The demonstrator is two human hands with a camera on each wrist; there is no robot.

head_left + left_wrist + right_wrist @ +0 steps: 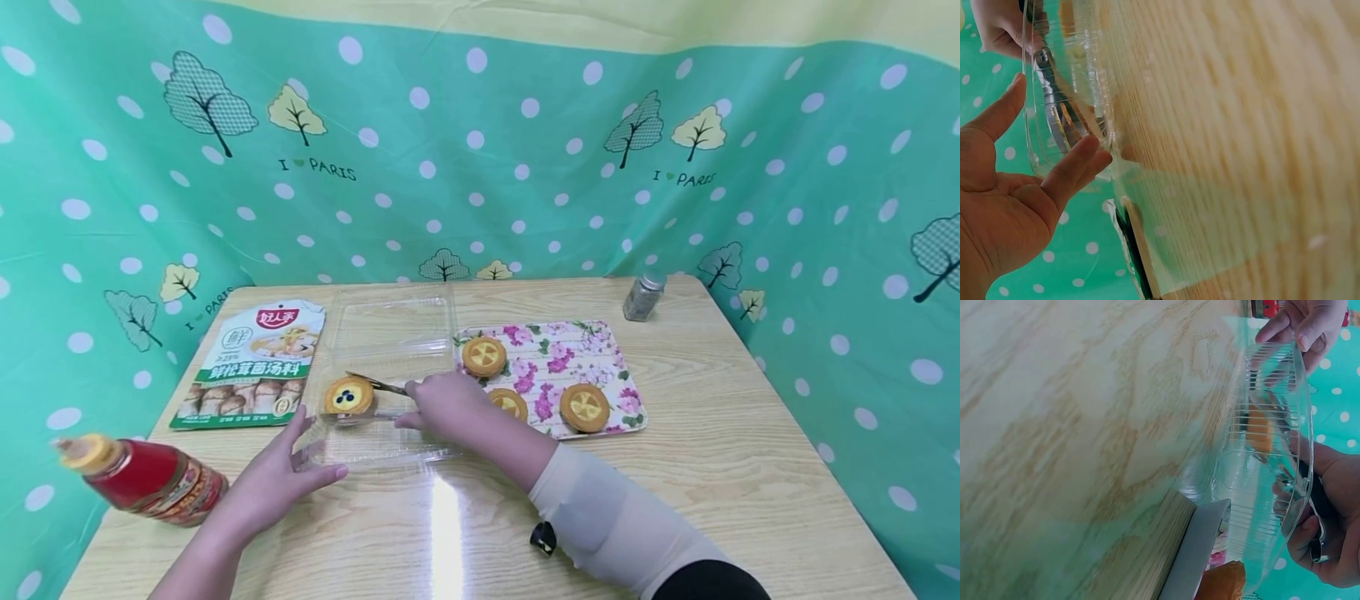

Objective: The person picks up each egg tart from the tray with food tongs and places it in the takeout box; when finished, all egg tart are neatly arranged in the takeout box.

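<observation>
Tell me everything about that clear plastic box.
The clear box is ribbed plastic, lying open on the wooden table with its lid folded back on the far side. It stands left of the flowered tray. One tart sits inside. The left hand touches its near left corner; the right hand holds tongs reaching into it.

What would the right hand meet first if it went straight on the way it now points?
The right hand would probably meet the tart with dark berries in the clear box; its tongs point there, though depth is unclear.
</observation>
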